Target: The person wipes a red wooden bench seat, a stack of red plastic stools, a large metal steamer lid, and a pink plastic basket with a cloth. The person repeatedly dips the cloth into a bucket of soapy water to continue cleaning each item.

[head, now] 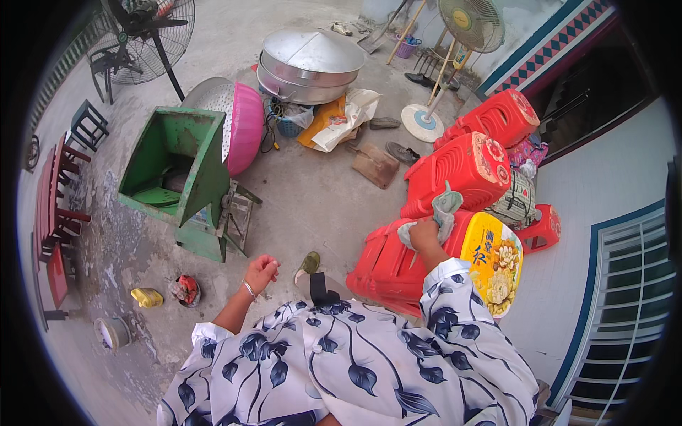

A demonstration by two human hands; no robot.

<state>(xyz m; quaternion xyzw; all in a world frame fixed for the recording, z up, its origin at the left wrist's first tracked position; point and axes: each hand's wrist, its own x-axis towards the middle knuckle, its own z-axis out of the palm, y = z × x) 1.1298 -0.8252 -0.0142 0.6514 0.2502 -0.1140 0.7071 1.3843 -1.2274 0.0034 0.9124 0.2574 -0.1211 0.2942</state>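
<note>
My right hand [426, 235] grips a pale grey-green cloth [446, 205] against the side of the nearest stack of red plastic stools [384, 261], at the right. That stack lies on its side, and its yellow seat top [493, 263] with printed flowers faces right. Over the concrete floor, left of the stools, my left hand [262, 272] hangs with fingers loosely curled and nothing seen in it. A bracelet is on that wrist. Just beyond the cloth lies a second stack of red stools [453, 173], with a third stack [490, 118] behind it.
A green metal machine with a hopper [205, 175] stands at left, beside a pink basin [246, 128]. Farther off are a large aluminium steamer [311, 64], a floor fan [471, 24] and a black fan [141, 40]. A dustpan-like board [375, 165] and shoes [402, 153] lie on the floor. A yellow jug [146, 297] is lower left.
</note>
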